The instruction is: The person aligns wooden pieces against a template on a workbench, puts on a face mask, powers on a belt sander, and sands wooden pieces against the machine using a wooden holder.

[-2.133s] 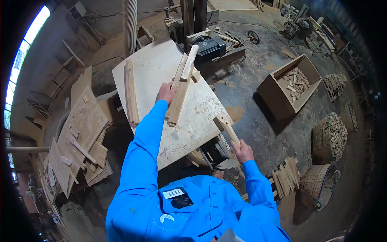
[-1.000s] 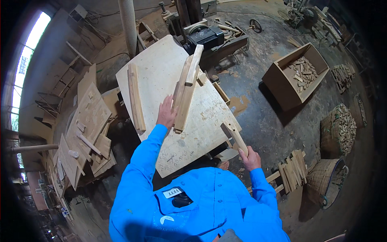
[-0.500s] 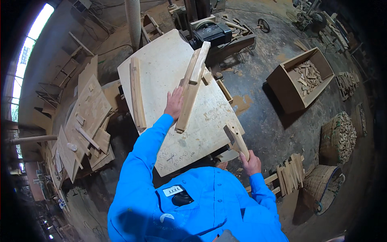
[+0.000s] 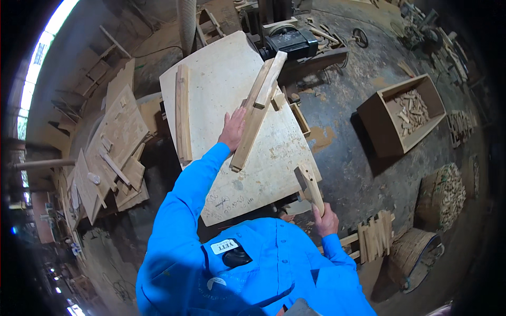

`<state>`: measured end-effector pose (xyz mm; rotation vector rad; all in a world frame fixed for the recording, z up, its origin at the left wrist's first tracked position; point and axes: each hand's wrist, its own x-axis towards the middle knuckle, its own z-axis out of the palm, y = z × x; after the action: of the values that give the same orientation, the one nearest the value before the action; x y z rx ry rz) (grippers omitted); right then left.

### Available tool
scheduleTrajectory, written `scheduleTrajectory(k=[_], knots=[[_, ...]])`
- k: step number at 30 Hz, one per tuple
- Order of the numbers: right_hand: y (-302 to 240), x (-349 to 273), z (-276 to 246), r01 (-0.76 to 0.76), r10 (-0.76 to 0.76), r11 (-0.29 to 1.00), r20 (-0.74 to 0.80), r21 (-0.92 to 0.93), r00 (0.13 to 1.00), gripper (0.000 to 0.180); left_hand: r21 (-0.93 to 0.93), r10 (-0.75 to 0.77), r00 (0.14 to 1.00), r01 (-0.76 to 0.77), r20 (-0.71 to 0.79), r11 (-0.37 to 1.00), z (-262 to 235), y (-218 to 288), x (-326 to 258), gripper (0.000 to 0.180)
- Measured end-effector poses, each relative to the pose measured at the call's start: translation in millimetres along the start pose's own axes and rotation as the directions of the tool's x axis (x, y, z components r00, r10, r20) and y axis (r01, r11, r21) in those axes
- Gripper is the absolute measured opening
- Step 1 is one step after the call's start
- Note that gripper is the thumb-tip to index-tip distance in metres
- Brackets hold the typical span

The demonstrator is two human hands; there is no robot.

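My left hand (image 4: 233, 129) lies with its fingers stretched along the left side of a long wooden strip (image 4: 252, 134) on a pale tabletop (image 4: 211, 100). A shorter, lighter wooden piece (image 4: 272, 79) rests on that strip's far end. My right hand (image 4: 326, 220) grips the near end of a short wooden piece (image 4: 312, 185), which has a dark hole near its far end. That piece is held at the tabletop's near right corner; whether it touches the board I cannot tell. Two wooden strips (image 4: 183, 113) lie side by side at the tabletop's left.
A dark motor (image 4: 291, 42) stands beyond the tabletop. On the floor at right is a large wooden box (image 4: 380, 124) with wood scraps. Nearer right stand a basket full of wood pieces (image 4: 450, 195), another woven basket (image 4: 406, 260) and stacked slats (image 4: 375, 237). Plywood sheets (image 4: 124, 134) lean at left.
The view has shifted slightly, so the scene sits a little differently in the picture. My left hand stays against the strip, and my right hand keeps its grip on the wooden piece.
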<state>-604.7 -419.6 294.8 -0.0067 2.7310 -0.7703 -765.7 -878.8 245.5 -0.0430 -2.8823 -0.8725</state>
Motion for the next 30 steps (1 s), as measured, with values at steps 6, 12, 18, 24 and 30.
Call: scheduleTrajectory(k=[6,12,18,24,30], knots=[[-9,-4,0,-0.041,0.041,0.998,0.012,0.052,0.999,0.041,0.09,0.018,1.0,-0.02,0.024,0.996,3,-3,4,0.056],[-12,1,0,-0.02,0.019,0.998,0.026,0.058,0.999,0.042,0.227,-0.021,0.999,0.011,0.042,0.974,-3,5,18,0.057],[-16,13,0,-0.008,0.008,1.0,0.032,0.005,0.999,0.041,0.23,-0.025,0.999,0.019,0.023,0.973,-5,-2,27,0.058],[-39,44,6,0.003,-0.003,1.0,0.009,0.025,1.0,0.042,0.233,-0.001,1.0,-0.002,0.012,0.972,-13,-31,61,0.057],[-66,75,11,-0.024,0.024,1.0,0.015,0.019,1.0,0.052,0.239,-0.014,1.0,0.008,0.021,0.971,-23,-58,95,0.057]])
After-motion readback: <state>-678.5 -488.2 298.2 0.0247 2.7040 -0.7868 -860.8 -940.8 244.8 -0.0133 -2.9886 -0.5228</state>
